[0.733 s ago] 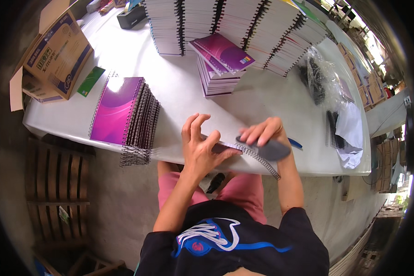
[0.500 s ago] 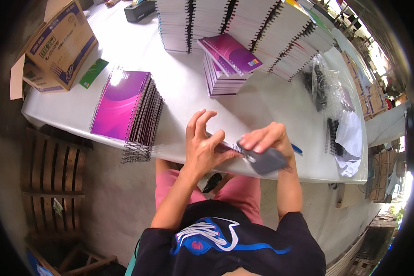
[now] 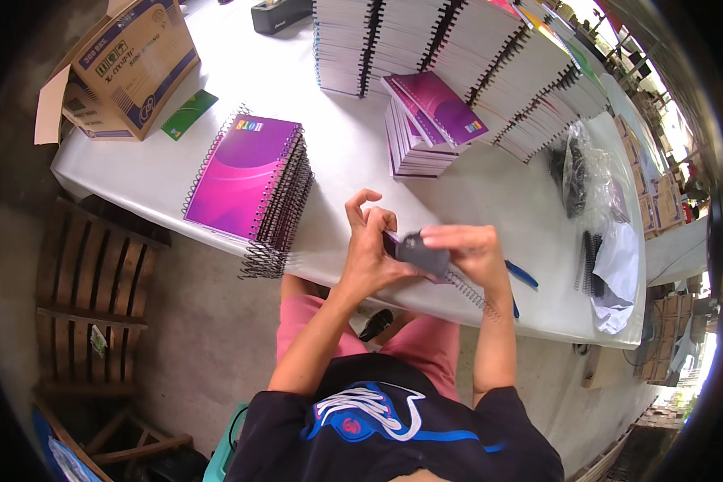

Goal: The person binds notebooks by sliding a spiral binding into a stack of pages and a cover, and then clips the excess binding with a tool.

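Table (image 3: 341, 173) spreads across the upper frame, bare white between the purple stack (image 3: 245, 181) at left and the notebook (image 3: 426, 257) at its lower edge. Notebook's spiral runs toward lower right, left hand (image 3: 369, 249) and right hand (image 3: 470, 249) both closed on it.

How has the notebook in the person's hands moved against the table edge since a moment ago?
Yes. The notebook lay flat along the table edge earlier; now both hands, left hand and right hand, have tipped it up off the surface, above the same edge.
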Demonstrator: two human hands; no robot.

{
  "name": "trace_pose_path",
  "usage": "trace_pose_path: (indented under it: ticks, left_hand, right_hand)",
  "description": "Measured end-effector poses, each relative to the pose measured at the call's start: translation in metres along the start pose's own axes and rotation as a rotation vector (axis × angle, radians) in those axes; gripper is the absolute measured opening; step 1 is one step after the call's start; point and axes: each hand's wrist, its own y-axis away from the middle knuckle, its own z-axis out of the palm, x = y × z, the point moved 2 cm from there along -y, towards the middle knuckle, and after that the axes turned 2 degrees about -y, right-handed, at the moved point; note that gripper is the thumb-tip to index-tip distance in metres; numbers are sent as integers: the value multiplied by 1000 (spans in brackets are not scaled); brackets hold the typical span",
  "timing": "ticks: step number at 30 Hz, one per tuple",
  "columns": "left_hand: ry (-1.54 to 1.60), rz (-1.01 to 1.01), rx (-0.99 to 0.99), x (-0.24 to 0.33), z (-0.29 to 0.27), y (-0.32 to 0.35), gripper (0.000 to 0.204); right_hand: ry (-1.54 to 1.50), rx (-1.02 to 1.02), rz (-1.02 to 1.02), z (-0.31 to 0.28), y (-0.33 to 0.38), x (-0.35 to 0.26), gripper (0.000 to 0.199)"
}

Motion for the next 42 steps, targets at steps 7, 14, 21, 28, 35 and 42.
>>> trace_pose_path:
  ticks: [7, 14, 21, 28, 35, 42]
  left_hand:
    - [55, 70, -5, -11, 6, 0, 98]
    - [176, -15, -51, -16, 8, -2, 102]
    - [144, 22, -73, -14, 9, 0, 105]
    - [134, -1, -105, -21, 6, 3, 80]
    - [577, -488, -3, -15, -5, 11, 22]
    - [564, -377, 172, 14, -14, 6, 28]
  right_hand:
    - [-234, 69, 18, 0, -8, 15, 29]
    - [-470, 75, 6, 10, -15, 6, 24]
    - [-401, 130, 217, 17, -20, 6, 30]
    - [-144, 197, 153, -3, -14, 11, 40]
    - [966, 475, 728, -67, 79, 28, 54]
    - [977, 502, 457, -29, 150, 44, 49]
